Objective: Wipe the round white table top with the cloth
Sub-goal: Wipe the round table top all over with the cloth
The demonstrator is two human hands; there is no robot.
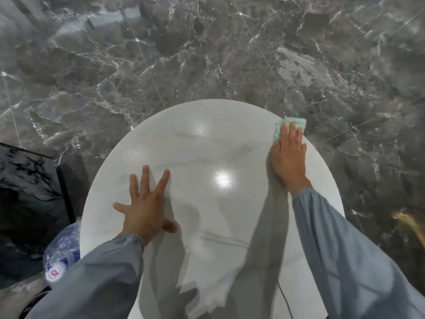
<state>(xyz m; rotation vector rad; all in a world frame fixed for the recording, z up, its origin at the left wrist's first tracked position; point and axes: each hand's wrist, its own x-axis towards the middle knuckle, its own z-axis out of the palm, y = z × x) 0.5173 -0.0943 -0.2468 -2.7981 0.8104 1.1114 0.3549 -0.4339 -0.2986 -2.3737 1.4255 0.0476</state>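
Note:
The round white table top point(197, 143) fills the lower middle of the head view, glossy with a bright light reflection. A small pale green cloth point(279, 130) lies at its far right edge. My right hand point(288, 155) presses flat on the cloth, fingers stretched over it, so only the cloth's far and left parts show. My left hand point(145, 203) rests flat on the table's left part with fingers spread, holding nothing. Both arms wear grey-blue sleeves.
Grey marble floor point(207, 54) surrounds the table. A clear plastic water bottle point(62, 252) with a white cap sits low at the left, just beyond the table's rim. A dark marbled piece of furniture point(25, 180) stands at the left edge.

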